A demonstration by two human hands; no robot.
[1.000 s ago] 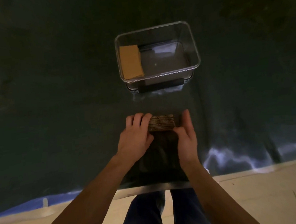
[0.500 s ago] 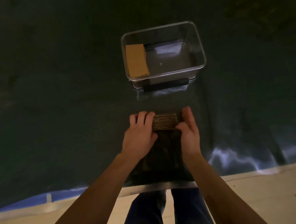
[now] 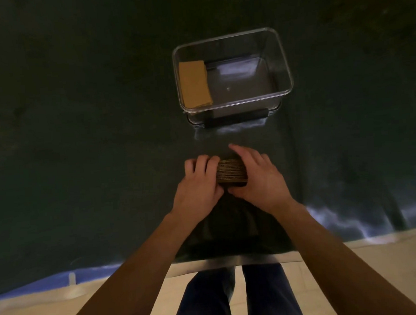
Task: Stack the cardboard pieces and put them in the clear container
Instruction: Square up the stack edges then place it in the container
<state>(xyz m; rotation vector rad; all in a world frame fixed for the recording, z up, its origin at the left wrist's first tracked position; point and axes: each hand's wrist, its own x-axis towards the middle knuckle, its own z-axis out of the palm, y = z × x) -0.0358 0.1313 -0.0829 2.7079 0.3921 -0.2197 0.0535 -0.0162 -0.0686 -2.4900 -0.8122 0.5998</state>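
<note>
Two hands close on one stack of cardboard pieces [image 3: 230,171]: your left hand [image 3: 199,187] wraps its fingers over the stack's left end, and your right hand [image 3: 259,178] covers its right end and top, thumb tucked under the near edge. You see the stack edge-on, its corrugated layers showing as fine brown stripes; how many pieces it holds cannot be counted. It sits just above or on the dark cover of the table [image 3: 78,141], which of the two you cannot tell. Beyond the stack, well apart from it, stands one clear container [image 3: 281,61], rectangular with rounded corners and glossy walls, a dark clip along its near side. Inside, against its left wall, lies one flat tan cardboard piece [image 3: 194,84], smooth-faced and oblong; the floor to its right is bare. Between stack and container the cover is open. Nearer than the stack, the table's edge crosses below your forearms.
</note>
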